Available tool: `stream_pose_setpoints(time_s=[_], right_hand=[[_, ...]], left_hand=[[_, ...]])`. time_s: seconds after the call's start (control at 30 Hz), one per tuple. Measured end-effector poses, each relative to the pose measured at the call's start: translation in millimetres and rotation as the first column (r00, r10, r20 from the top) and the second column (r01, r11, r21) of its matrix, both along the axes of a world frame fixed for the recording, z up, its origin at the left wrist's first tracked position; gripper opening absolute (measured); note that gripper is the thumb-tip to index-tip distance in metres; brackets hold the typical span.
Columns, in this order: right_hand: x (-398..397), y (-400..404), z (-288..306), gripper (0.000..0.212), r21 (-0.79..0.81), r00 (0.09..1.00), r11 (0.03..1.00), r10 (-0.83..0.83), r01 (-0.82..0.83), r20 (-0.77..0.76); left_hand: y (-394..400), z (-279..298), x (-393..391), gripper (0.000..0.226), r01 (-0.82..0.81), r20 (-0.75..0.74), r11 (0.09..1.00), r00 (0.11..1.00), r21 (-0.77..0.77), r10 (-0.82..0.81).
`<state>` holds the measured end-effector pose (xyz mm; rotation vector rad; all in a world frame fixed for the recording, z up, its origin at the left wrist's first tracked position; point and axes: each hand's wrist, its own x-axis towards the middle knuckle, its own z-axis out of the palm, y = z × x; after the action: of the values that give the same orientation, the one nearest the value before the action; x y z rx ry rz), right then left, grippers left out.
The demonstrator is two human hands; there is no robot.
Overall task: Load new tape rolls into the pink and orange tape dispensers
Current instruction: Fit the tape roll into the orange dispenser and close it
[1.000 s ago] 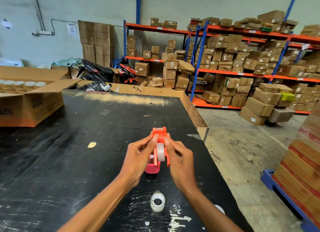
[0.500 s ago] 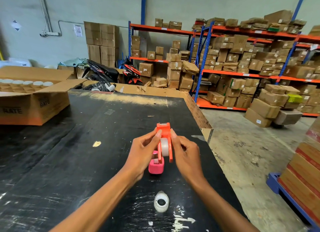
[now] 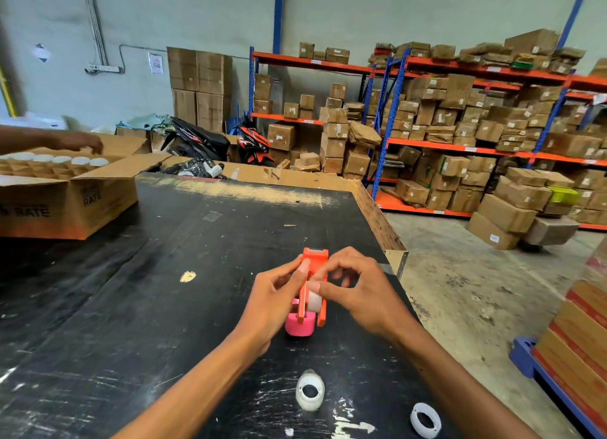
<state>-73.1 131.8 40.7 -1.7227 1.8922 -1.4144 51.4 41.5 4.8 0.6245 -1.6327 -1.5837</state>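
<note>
An orange tape dispenser [image 3: 316, 261] is held above the black table [image 3: 164, 307], with a white tape roll [image 3: 313, 302] seated between its two side plates. My left hand [image 3: 272, 304] grips its left side, thumb on the top. My right hand [image 3: 361, 294] holds its right side, thumb and forefinger pinched at the roll. A pink tape dispenser [image 3: 298, 327] stands on the table just below and behind the orange one, partly hidden. A full tape roll [image 3: 309, 393] lies near the front, and an empty white core ring [image 3: 425, 419] lies to its right.
An open cardboard box [image 3: 82, 195] of white rolls in dividers sits at the table's left, with another person's hand [image 3: 78, 143] reaching over it. The table's right edge [image 3: 387, 235] drops to a concrete floor. Shelves of cartons fill the back; stacked boxes on a blue pallet [image 3: 584, 346] stand right.
My right fingers have curled in and pinch at the roll. Another person's hand has come in over the box on the left. A white core ring shows at the front right.
</note>
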Motion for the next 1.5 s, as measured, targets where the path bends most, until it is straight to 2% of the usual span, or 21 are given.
stream_pose_setpoints(time_s=[0.2,0.43,0.6,0.83,0.97,1.07,1.13,1.2,1.3,1.4,1.5], right_hand=[[-9,-4,25,0.005,-0.077,0.999,0.996,-0.035,0.036,0.016],[-17,-11,31,0.008,-0.009,0.998,0.998,-0.06,0.06,0.009],[-20,-9,34,0.015,0.047,0.999,0.998,-0.046,0.045,0.025],[-26,-8,50,0.013,0.206,0.993,0.977,0.036,-0.059,0.113],[-24,-11,52,0.006,0.2,0.984,0.972,0.094,-0.123,0.15],[-28,-16,44,0.019,0.209,0.976,0.972,0.061,-0.105,0.208],[-34,-21,38,0.016,0.285,0.972,0.955,0.009,-0.078,0.233],[-39,-25,32,0.006,0.366,0.969,0.93,-0.054,-0.04,0.242],[-43,-26,23,0.019,0.415,0.962,0.909,-0.138,0.029,0.236],[-48,-26,9,0.03,0.363,0.935,0.925,-0.218,0.108,0.279],[-57,-23,-4,0.031,0.327,0.897,0.92,-0.321,0.217,0.306]], left_hand=[[5,2,6,0.032,0.046,0.039,0.999,0.998,0.007,-0.046],[13,6,9,0.04,0.142,0.026,0.989,0.989,0.037,-0.143],[11,5,12,0.058,0.164,0.044,0.985,0.985,0.042,-0.166],[6,4,14,0.052,0.184,0.043,0.981,0.982,-0.054,-0.182],[5,3,15,0.052,0.192,0.018,0.98,0.981,-0.048,-0.192],[4,0,14,0.054,0.205,0.016,0.978,0.979,-0.047,-0.204],[6,-3,11,0.055,0.206,0.025,0.977,0.978,-0.055,-0.205],[8,-5,8,0.052,0.198,0.042,0.98,0.98,-0.029,-0.197],[7,-12,-2,0.046,0.187,0.065,0.98,0.979,0.072,-0.192],[4,-17,-15,0.037,0.176,0.098,0.965,0.975,0.197,-0.198],[0,-20,-31,0.035,0.14,0.097,0.941,0.979,0.309,-0.177]])
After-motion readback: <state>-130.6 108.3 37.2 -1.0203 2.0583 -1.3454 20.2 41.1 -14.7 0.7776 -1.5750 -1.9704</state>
